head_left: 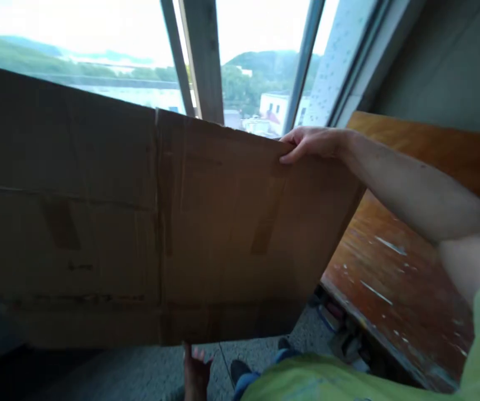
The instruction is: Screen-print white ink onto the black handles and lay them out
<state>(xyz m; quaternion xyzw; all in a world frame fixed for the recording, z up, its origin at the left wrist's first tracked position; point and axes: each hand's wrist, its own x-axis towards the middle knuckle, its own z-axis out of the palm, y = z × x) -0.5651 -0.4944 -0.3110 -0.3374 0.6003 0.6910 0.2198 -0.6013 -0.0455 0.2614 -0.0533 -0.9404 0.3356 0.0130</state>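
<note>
A large flat sheet of brown cardboard (pixel 223 223) stands upright in front of me, creased down its middle and marked with strips of tape. My right hand (pixel 306 143) grips its top edge near the right end, the thumb on the near face and the other fingers behind it. Below the board's bottom edge, my left hand (pixel 197 372) is open with its fingers apart. Its thumb tip is at or very near that edge; I cannot tell whether it touches.
A worn wooden tabletop (pixel 411 289) with pale scraps on it lies to the right. Behind the cardboard is a window with metal frames (pixel 204 55). My shoes (pixel 240 368) are on the speckled floor (pixel 122 373), and clutter (pixel 344 340) sits under the table's edge.
</note>
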